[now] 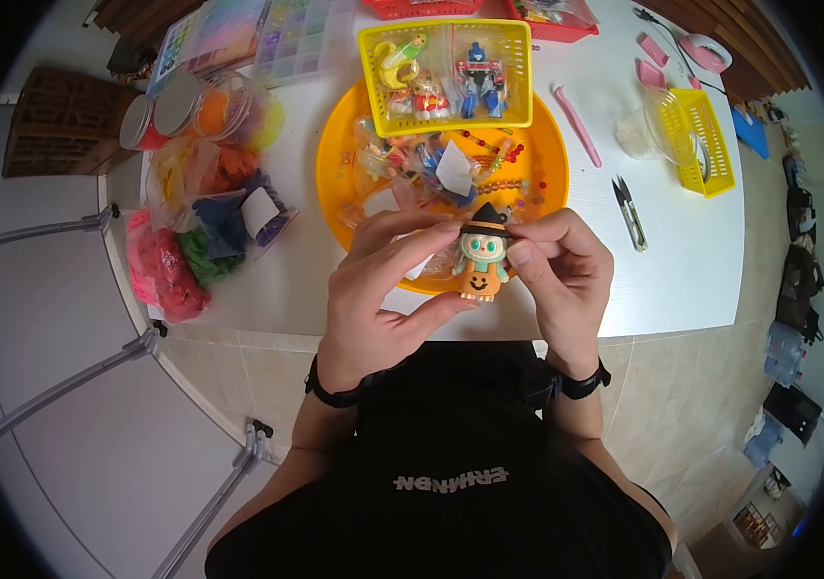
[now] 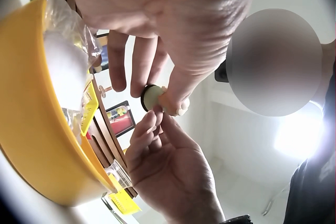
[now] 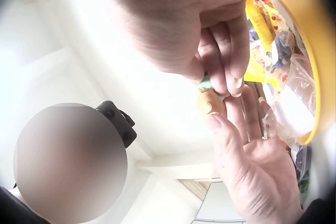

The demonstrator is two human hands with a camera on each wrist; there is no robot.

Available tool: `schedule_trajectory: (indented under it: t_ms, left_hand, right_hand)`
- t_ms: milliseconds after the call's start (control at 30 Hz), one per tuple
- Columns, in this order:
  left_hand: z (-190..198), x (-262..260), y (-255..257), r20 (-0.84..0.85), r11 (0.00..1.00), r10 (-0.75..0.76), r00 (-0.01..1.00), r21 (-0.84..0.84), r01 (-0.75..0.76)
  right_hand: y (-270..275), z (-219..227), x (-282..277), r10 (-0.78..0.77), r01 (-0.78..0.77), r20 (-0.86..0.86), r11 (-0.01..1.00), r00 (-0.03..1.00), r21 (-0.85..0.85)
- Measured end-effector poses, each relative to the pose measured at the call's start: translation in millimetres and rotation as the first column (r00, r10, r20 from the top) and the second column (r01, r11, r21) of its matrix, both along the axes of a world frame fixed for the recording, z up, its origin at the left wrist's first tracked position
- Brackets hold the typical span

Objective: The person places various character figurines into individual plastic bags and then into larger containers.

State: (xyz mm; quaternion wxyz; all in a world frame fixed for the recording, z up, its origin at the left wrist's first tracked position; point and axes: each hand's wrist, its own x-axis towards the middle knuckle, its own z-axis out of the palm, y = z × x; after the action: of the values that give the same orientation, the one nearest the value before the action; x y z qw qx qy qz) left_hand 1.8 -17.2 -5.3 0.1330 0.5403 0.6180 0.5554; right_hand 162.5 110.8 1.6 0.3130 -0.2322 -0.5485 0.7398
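Observation:
A small toy figurine (image 1: 482, 253) with a black pointed witch hat, a pale face with green eyes and an orange pumpkin body is held upright at the table's front edge. My left hand (image 1: 373, 294) grips it between the fingers at the hat and the thumb by its feet. From the other side, my right hand (image 1: 566, 275) pinches it near the hat brim with thumb and forefinger. Just beyond both hands stands a yellow-orange round basin (image 1: 333, 159), filled with bagged toys (image 1: 402, 159) and red bead strings (image 1: 503, 188).
Across the basin's far rim sits a yellow basket (image 1: 446, 124) with bagged toys. Bags of coloured material (image 1: 214, 236) and clear jars (image 1: 223, 106) crowd the left. Rightward lie a pink pen-like tool (image 1: 578, 125), thread snips (image 1: 630, 214), a clear cup (image 1: 639, 135) and another yellow basket (image 1: 718, 145).

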Motion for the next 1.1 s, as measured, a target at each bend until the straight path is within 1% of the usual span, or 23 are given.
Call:
schedule_trajectory:
  t_ms: [267, 367, 467, 567, 667, 700, 767, 800, 867, 900, 967, 1000, 1067, 1100]
  left_hand:
    - [-1, 0, 0, -0.025, 1.000, 0.010, 1.000, -0.001, -0.011]
    - [2, 4, -2, -0.001, 0.998, 0.032, 0.999, -0.052, -0.032]
    - [8, 2, -1, -0.115, 0.995, -0.012, 0.993, -0.100, 0.001]
    - [9, 6, 0, -0.058, 0.993, -0.019, 0.998, -0.119, 0.012]
    - [6, 7, -2, -0.020, 0.989, 0.008, 1.000, -0.149, -0.011]
    - [6, 9, -2, 0.042, 0.987, 0.027, 0.999, -0.160, -0.020]
    - [7, 14, -2, 0.164, 0.982, 0.069, 0.984, -0.186, -0.037]
    - [6, 12, -3, 0.111, 0.983, 0.054, 0.992, -0.181, -0.034]
    - [4, 8, -4, 0.003, 0.984, 0.027, 1.000, -0.174, -0.026]
    - [3, 8, -5, 0.034, 0.983, 0.018, 0.999, -0.183, -0.012]
    - [2, 7, -7, 0.096, 0.980, 0.002, 0.995, -0.199, 0.018]
    - [-2, 6, -7, 0.095, 0.986, -0.019, 0.995, -0.161, 0.034]
    - [-10, 4, -6, 0.090, 0.994, -0.060, 0.994, -0.084, 0.068]
    - [-10, 5, -6, 0.119, 0.995, -0.065, 0.991, -0.073, 0.074]
  right_hand:
    - [1, -4, 0, 0.003, -0.003, 0.011, 1.000, 1.000, -0.003]
    - [2, -5, 1, -0.020, 0.012, 0.083, 0.994, 0.996, 0.105]
    - [4, -9, 1, -0.040, 0.006, 0.098, 0.946, 0.994, 0.323]
    - [9, -8, -1, 0.002, -0.018, 0.032, 0.863, 1.000, 0.505]
    - [9, 2, -3, 0.055, -0.089, 0.076, 0.809, 0.996, 0.581]
    - [8, 3, -5, 0.066, -0.098, 0.075, 0.794, 0.995, 0.600]
    - [8, 0, -6, 0.072, -0.102, 0.074, 0.781, 0.995, 0.617]
    - [7, -1, -7, 0.075, -0.104, 0.073, 0.774, 0.995, 0.624]
    - [5, 1, -8, 0.067, -0.117, 0.105, 0.792, 0.992, 0.599]
    - [4, 2, -9, 0.064, -0.123, 0.122, 0.801, 0.991, 0.586]
    - [0, -2, -11, 0.062, -0.115, 0.122, 0.861, 0.991, 0.495]
    - [-1, -3, -12, 0.061, -0.110, 0.122, 0.887, 0.991, 0.448]
    - [-2, -5, -13, 0.088, -0.128, 0.116, 0.907, 0.989, 0.402]
    - [-3, -6, -14, 0.101, -0.136, 0.112, 0.915, 0.989, 0.379]
